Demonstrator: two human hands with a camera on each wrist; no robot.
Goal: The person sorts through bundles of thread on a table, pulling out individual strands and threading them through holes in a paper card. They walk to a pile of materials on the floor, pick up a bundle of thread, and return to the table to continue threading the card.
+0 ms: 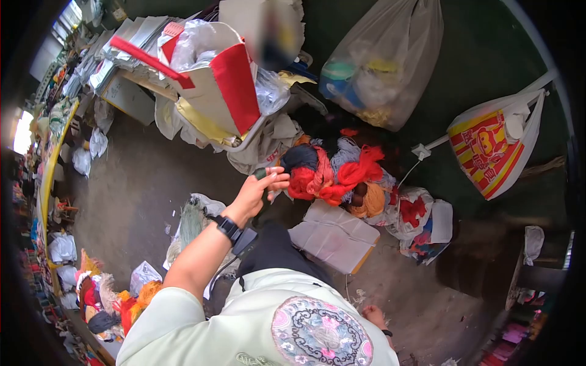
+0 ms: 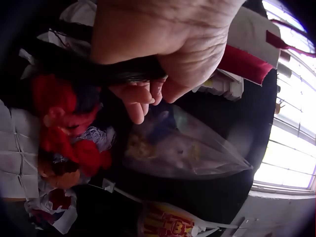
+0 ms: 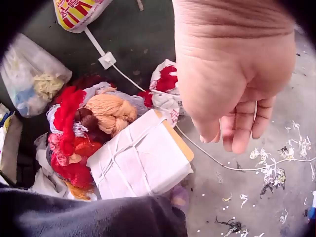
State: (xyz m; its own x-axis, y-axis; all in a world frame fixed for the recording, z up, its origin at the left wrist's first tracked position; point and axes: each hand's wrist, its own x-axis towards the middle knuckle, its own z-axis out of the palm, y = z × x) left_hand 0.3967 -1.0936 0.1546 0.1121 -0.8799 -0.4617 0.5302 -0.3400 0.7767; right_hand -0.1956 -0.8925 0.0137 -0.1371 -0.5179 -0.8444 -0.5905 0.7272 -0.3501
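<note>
My left hand point(image 1: 256, 192) is raised beside the heap of yarn, its fingers curled around a bundle of dark strands point(image 1: 260, 174). In the left wrist view, the black strands point(image 2: 126, 70) run across the palm of the left hand point(image 2: 168, 44) and out to the left. Red yarn point(image 1: 366, 166) lies heaped with dark, grey and orange skeins. My right hand point(image 1: 374, 316) hangs low by my side; in the right wrist view, the right hand point(image 3: 237, 74) has loosely extended fingers and holds nothing.
A white tied package point(image 1: 332, 235) lies beside the yarn. Clear plastic bags point(image 1: 390, 67) and a red-yellow printed bag point(image 1: 494, 146) stand beyond. A box with red flaps point(image 1: 213, 91) is at the upper left. Thread scraps point(image 3: 274, 175) and a white cable point(image 3: 237, 169) are on the floor.
</note>
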